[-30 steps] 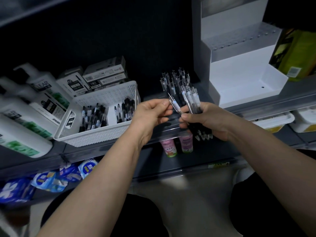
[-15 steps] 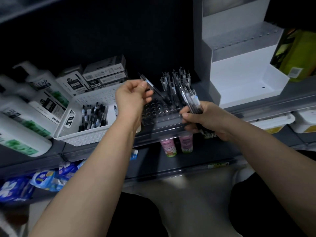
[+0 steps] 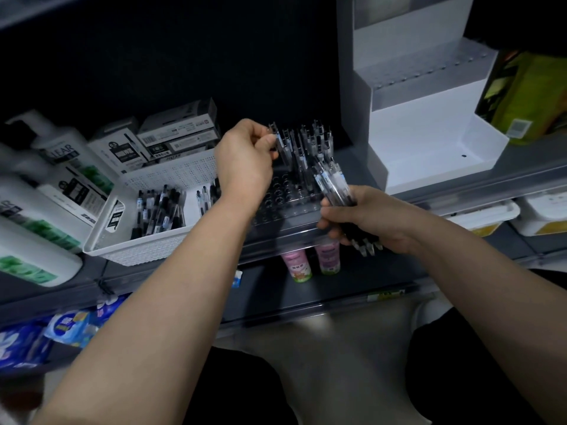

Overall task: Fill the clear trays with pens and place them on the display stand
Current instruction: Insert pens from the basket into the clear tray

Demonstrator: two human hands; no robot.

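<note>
A clear tray (image 3: pixel 283 207) with rows of round holes sits on the dark shelf, and several pens (image 3: pixel 310 145) stand upright in its back rows. My left hand (image 3: pixel 244 161) pinches one pen (image 3: pixel 280 145) upright over the tray's back left part. My right hand (image 3: pixel 362 219) grips a bundle of pens (image 3: pixel 333 185) at the tray's right front corner, their tips poking out below my fist. The white stepped display stand (image 3: pixel 429 142) rises to the right of the tray.
A white perforated basket (image 3: pixel 147 240) holding more pens sits left of the tray, with pen boxes (image 3: pixel 178 133) behind it and white pump bottles (image 3: pixel 36 210) at far left. Pink bottles (image 3: pixel 310 259) stand on the shelf below. A green package (image 3: pixel 527 96) is at far right.
My left hand has carried a single pen from the bundle up and back, turning it upright over the tray's back left rows. My right hand has stayed put with the bundle.
</note>
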